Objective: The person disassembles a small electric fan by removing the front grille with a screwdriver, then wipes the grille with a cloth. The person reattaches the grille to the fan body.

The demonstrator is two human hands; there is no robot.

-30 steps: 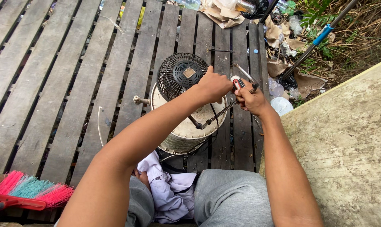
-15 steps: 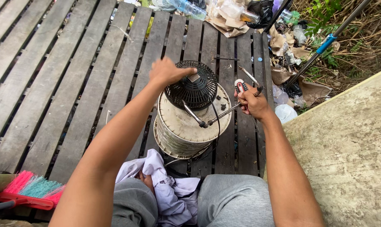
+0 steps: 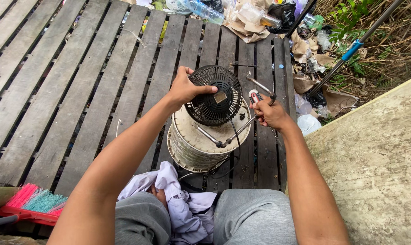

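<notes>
View from above, looking down past the person's knees. The left hand (image 3: 185, 88) is closed around the left edge of a small black fan (image 3: 213, 96), fingers curled over its round grille, thumb lying across the front; the fan sits tilted on top of an upturned cream bucket (image 3: 201, 143), which stands on a deck of weathered wooden planks (image 3: 69, 81); a bent metal frame (image 3: 235, 131) runs from the fan's lower side across the bucket's top towards the right hand. The right hand (image 3: 270, 113) is closed in a loose fist around a tool with red and black handles (image 3: 255, 96), just beside the fan's right edge; whether it also grips the frame cannot be told. A pale crumpled cloth (image 3: 178, 199) lies between the knees, touching the bucket's near side; a pink and green brush (image 3: 31, 204) lies at lower left; bottles, cardboard and bags (image 3: 260, 20) are heaped at the deck's far end.
</notes>
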